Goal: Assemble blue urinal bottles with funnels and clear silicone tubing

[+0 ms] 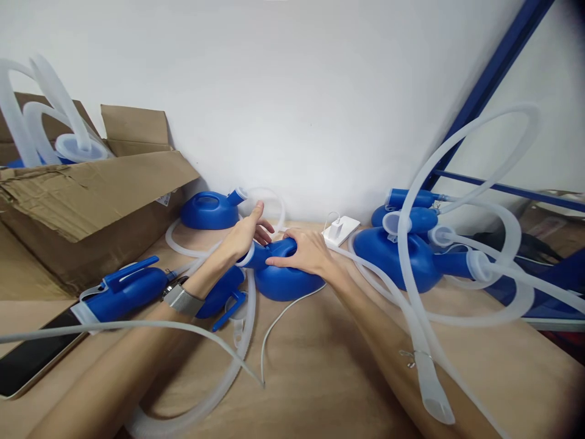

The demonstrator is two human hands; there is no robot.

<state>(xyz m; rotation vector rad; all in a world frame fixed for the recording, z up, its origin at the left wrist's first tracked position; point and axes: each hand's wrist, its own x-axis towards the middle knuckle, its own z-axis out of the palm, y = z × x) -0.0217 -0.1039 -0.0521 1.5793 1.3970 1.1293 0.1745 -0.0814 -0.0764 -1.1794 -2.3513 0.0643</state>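
A squat blue urinal bottle (290,283) rests on the wooden table, its short neck pointing left. My right hand (309,251) is wrapped over the bottle's handle from the right. Beside the white-rimmed neck, my left hand (249,233) has its fingers spread and thumb raised; whether it touches the neck is hard to tell. Partly behind my left wrist lies a smaller blue bottle (223,292) with a handle. Another blue bottle with handle (132,294) lies left of that wrist. Translucent hoses (244,341) curl around these bottles.
A cardboard box (91,201) with hoses sticking out stands at left. Behind it sits another blue bottle (210,210). Several bottles (397,259) with looping hoses (411,305) crowd the right. A white power strip (342,230), thin cable (269,341) and phone (36,360) lie on the table.
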